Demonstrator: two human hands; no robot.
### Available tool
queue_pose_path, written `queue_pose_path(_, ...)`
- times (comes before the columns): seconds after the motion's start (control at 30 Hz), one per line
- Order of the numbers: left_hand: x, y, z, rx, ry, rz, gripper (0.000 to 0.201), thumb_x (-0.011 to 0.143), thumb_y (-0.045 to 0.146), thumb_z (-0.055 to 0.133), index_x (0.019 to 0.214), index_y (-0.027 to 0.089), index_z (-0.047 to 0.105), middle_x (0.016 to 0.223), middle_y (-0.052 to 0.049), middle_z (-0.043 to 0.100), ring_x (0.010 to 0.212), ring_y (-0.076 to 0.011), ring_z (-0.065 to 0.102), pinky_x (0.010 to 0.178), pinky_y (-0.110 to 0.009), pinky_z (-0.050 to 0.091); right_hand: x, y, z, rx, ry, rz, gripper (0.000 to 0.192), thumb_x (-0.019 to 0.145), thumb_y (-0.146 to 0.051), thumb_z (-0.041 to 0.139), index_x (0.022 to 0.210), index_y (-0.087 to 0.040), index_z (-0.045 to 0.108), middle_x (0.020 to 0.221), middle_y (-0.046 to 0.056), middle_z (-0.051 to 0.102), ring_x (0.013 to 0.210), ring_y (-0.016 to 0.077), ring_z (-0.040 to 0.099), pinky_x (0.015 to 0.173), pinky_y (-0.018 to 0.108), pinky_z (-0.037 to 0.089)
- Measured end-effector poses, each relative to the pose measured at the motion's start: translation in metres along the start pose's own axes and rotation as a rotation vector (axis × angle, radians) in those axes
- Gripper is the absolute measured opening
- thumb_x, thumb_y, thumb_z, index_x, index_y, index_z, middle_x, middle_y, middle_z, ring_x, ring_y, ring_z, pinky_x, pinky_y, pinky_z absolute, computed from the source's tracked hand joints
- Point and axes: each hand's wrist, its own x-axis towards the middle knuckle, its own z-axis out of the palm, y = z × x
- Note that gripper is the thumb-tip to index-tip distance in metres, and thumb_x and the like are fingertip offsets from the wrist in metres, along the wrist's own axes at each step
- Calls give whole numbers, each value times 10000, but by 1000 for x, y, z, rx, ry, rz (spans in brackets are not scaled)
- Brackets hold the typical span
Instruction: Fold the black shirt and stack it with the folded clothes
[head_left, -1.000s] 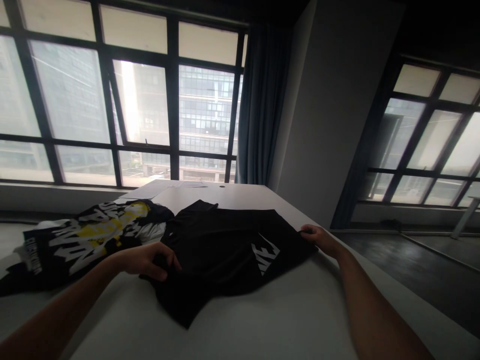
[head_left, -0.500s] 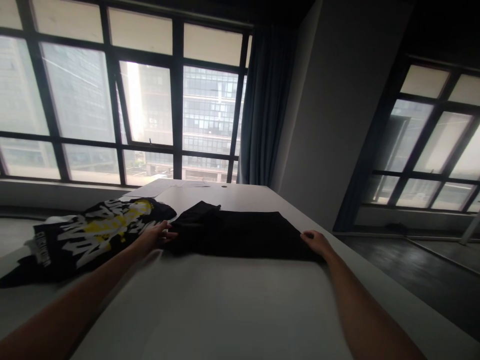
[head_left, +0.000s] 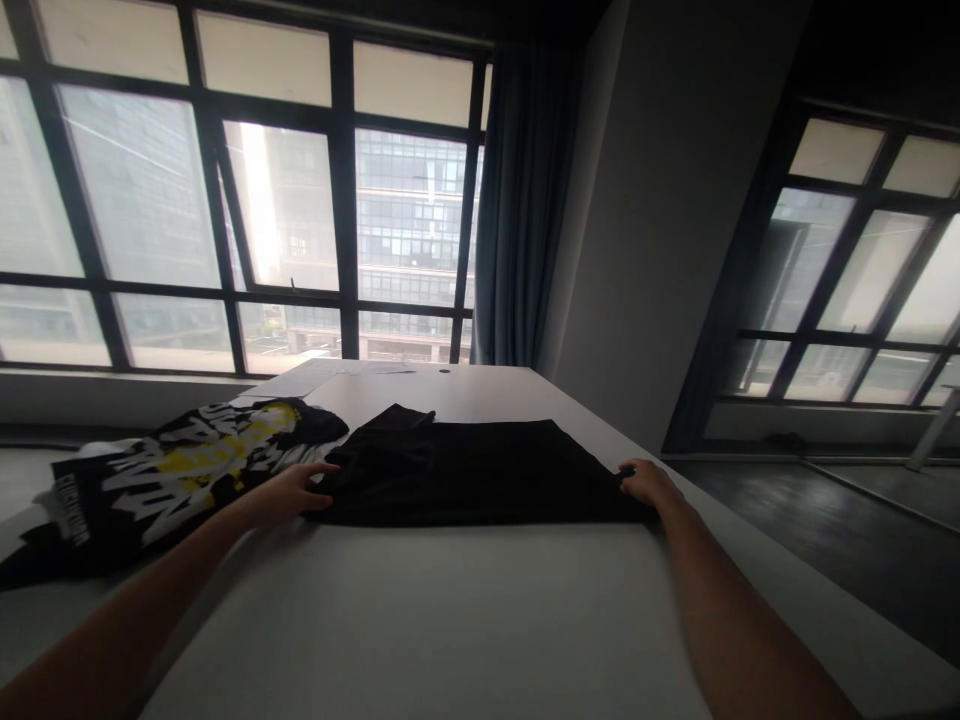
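A black T-shirt (head_left: 487, 470) lies folded lengthwise on the white table (head_left: 450, 620), with a sleeve-like flap sticking up toward the far side near its left end. At the shirt's left edge, my left hand (head_left: 296, 490) has its thumb and fingers closed on the cloth. My right hand (head_left: 649, 482) pinches the right end of the same shirt. Between the two hands the cloth stretches fairly flat, its near edge almost straight.
Left of the shirt lies a crumpled black garment with white and yellow print (head_left: 202, 460). Some papers (head_left: 300, 377) rest at the table's far end. Beyond stand windows, a blue curtain (head_left: 517, 220) and a grey pillar (head_left: 660, 220).
My left hand has moved slightly left and closed on the shirt's edge. My right hand has shifted a little right, and the shirt looks drawn wider and smoother.
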Motion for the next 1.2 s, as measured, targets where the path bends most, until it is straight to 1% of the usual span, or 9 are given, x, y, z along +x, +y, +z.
queue_pose_path(0.17, -4, 4, -1, 6, -3, 67, 776, 565, 634, 699, 1207, 200, 674, 879, -39, 704, 801, -238, 640, 693, -298, 500, 2, 0, 2, -3, 10, -8, 510, 607, -254, 681, 1114, -223, 723, 1122, 126, 713, 1009, 302, 674, 763, 359, 532)
queue_pose_path(0.3, -8, 9, -5, 67, 12, 56, 690, 613, 626, 644, 1131, 176, 709, 765, -33, 686, 702, -231, 622, 645, -318, 489, 0, 0, 2, -15, 4, -26, 508, 604, -232, 677, 1110, -237, 724, 1108, 118, 717, 1003, 298, 678, 770, 358, 535)
queue_pose_path(0.47, -28, 15, -20, 51, -349, -32, 914, 541, 419, 778, 1394, 208, 529, 729, 13, 700, 730, -233, 671, 675, -295, 499, -9, -3, -11, -107, -13, 153, 522, 662, -206, 635, 1180, -229, 695, 1208, 172, 669, 1078, 350, 644, 819, 438, 524)
queue_pose_path(0.53, -30, 18, -19, 59, -383, -63, 984, 567, 479, 775, 1448, 180, 457, 679, 16, 693, 698, -232, 676, 656, -293, 497, -14, -10, -19, -158, 14, 179, 565, 686, -211, 630, 1251, -208, 655, 1266, 196, 631, 1133, 381, 609, 875, 499, 499)
queue_pose_path(0.67, -17, 25, 1, 24, -81, -33, 886, 683, 686, 604, 1380, 146, 521, 681, -22, 695, 667, -246, 675, 621, -312, 497, -26, -44, -21, -94, -6, -151, 551, 781, -273, 594, 1327, -203, 596, 1335, 143, 598, 1217, 324, 562, 1009, 459, 441)
queue_pose_path(0.8, -2, 26, 29, 144, 143, 80, 747, 716, 634, 575, 1293, 159, 583, 963, -106, 745, 874, -293, 691, 774, -356, 515, -45, -89, -2, 81, -193, -493, 513, 861, -466, 559, 1302, -212, 620, 1330, 92, 615, 1223, 248, 565, 1071, 341, 399)
queue_pose_path(0.9, 1, 22, 41, 233, 68, 167, 795, 686, 502, 637, 1394, 177, 483, 1315, -136, 638, 1167, -314, 611, 983, -374, 461, -55, -110, 9, 41, -284, -535, 567, 847, -572, 572, 1284, -216, 633, 1362, 100, 590, 1210, 258, 574, 1050, 337, 413)
queue_pose_path(1.07, 0, 17, 48, 296, -83, 188, 918, 828, 589, 482, 1565, 180, 116, 1559, -142, 363, 1412, -294, 386, 1175, -455, 242, -60, -117, 2, -270, -262, -332, 508, 888, -584, 522, 1138, -178, 695, 1247, 143, 645, 1091, 292, 637, 890, 378, 489)
queue_pose_path(1.2, -3, 19, 44, 418, -181, 184, 976, 803, 690, 479, 1560, 159, 167, 1608, -155, 190, 1499, -308, 137, 1194, -550, -6, -66, -117, -6, -378, -250, -259, 413, 908, -497, 529, 1080, -165, 702, 1172, 153, 674, 1068, 303, 646, 837, 384, 497)
